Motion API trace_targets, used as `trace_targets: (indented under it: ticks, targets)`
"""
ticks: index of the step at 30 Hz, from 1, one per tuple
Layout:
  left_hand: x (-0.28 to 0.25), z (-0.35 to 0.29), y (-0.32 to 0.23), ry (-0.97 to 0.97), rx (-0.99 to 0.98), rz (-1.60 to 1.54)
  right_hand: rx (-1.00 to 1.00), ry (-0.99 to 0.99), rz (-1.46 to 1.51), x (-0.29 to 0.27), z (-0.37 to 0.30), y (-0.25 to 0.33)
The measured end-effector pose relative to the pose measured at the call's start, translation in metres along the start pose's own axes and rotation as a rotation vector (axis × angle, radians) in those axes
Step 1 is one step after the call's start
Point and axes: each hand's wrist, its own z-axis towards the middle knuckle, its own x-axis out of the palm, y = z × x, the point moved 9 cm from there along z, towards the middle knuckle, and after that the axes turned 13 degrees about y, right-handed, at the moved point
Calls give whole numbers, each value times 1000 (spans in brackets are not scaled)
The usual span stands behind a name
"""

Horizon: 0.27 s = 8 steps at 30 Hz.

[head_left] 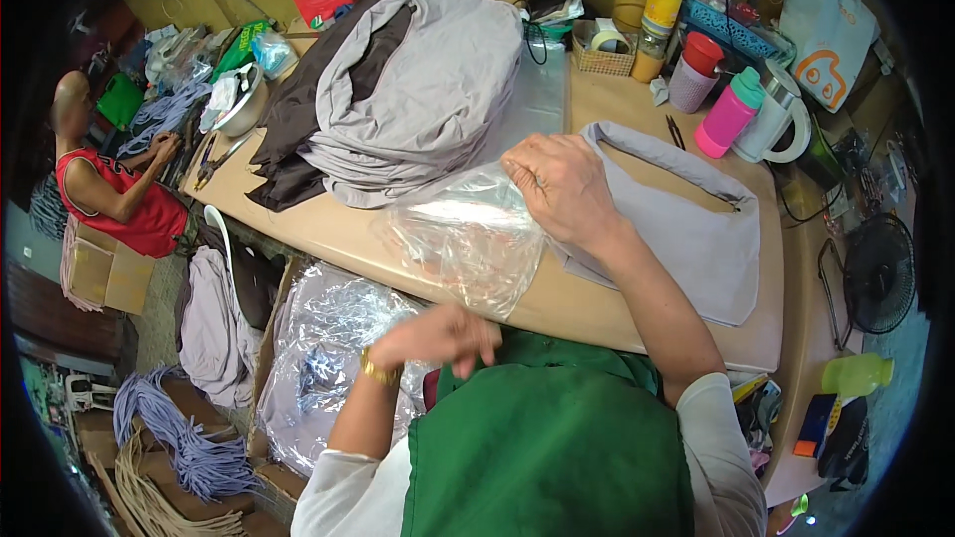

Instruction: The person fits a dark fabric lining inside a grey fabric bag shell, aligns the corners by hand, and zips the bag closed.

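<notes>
My right hand (562, 184) is closed on the upper right edge of a clear plastic bag (463, 244), which hangs crumpled over the table's near edge. My left hand (433, 340), with a gold-coloured band at the wrist, is below the bag in front of my green apron (542, 447). Its fingers look loosely apart and slightly blurred, with nothing seen in them. Right of the bag lies a folded light grey garment (676, 264) with a rolled upper edge. Behind the bag, a pile of light grey garments (428, 70) rests beside dark brown cloth (288, 129).
On the tan table (298, 229) stand a pink bottle (729, 114), an electric kettle (779, 119) and a basket (604, 55). A box of plastic-wrapped items (338, 348) is below its near edge. A co-worker in red (109, 179) stands at the far left. A black fan (880, 273) is at right.
</notes>
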Motion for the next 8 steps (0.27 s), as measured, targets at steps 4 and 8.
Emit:
trace_targets:
  ticks: [4, 8]
  targets:
    - [-27, -37, -71, -714, 443, 445, -12, 46, -33, 10, -2, 19]
    - [-101, -14, -54, -1091, -10, 877, -89, -72, -91, 2, -4, 47]
